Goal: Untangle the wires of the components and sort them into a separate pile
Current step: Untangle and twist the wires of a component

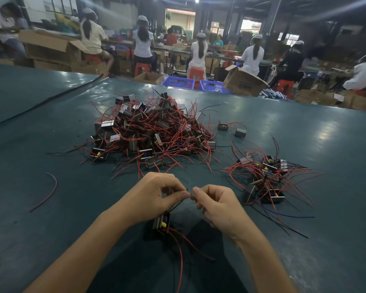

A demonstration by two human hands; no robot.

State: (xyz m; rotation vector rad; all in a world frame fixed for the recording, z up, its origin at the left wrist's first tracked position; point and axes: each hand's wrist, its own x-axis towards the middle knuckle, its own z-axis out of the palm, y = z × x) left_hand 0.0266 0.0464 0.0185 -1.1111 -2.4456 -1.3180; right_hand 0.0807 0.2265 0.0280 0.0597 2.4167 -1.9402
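Note:
A big tangled heap of small boxy components with red and black wires lies mid-table. A smaller pile of such components sits to the right. Between the heaps and me, my left hand pinches a thin black wire that runs down to one component hanging just below that hand, red wires trailing from it toward me. My right hand pinches the end of the same wire, its fingertips almost touching the left hand's.
The table has a dark teal cover. A loose red wire lies at the left, and two stray components beyond the small pile. A black cable crosses the far left. People sit at benches beyond, with cardboard boxes and blue crates.

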